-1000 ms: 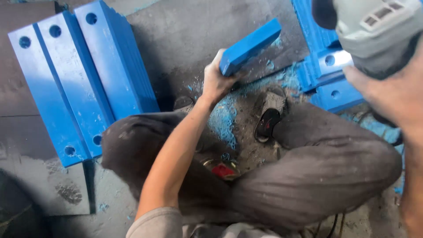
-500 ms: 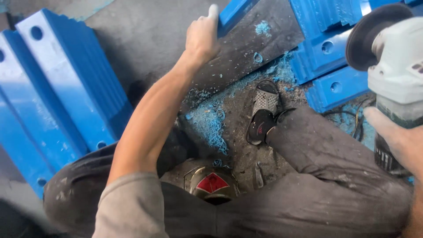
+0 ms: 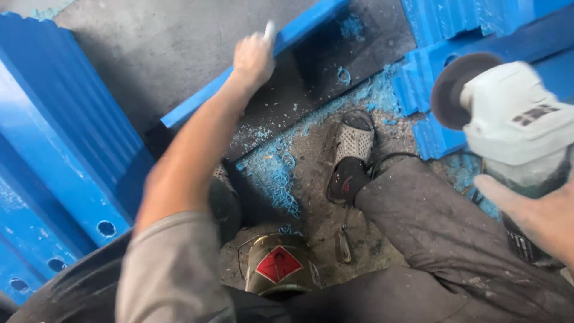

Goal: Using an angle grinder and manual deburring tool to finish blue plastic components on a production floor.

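My left hand [image 3: 254, 57] grips the upper edge of a long blue plastic bar [image 3: 197, 104] that lies slanted across a dark grey slab [image 3: 335, 66]. My right hand [image 3: 538, 215], at the right edge, holds a white angle grinder [image 3: 514, 125] by its body, its dark disc [image 3: 457, 90] raised in the air above the floor. I sit on the floor with my knees spread; my sandalled right foot [image 3: 353, 155] rests among blue shavings [image 3: 275, 173].
A stack of blue plastic bars with round holes [image 3: 54, 167] leans at the left. More blue bars [image 3: 472, 36] lie at the upper right. A round metal tin with a red diamond label [image 3: 278, 266] stands between my legs. A black cable [image 3: 388, 161] runs by my foot.
My left hand has carried the blue bar left and down, laying it slanted over the slab. The grinder has dropped lower on the right. The view has tilted down.
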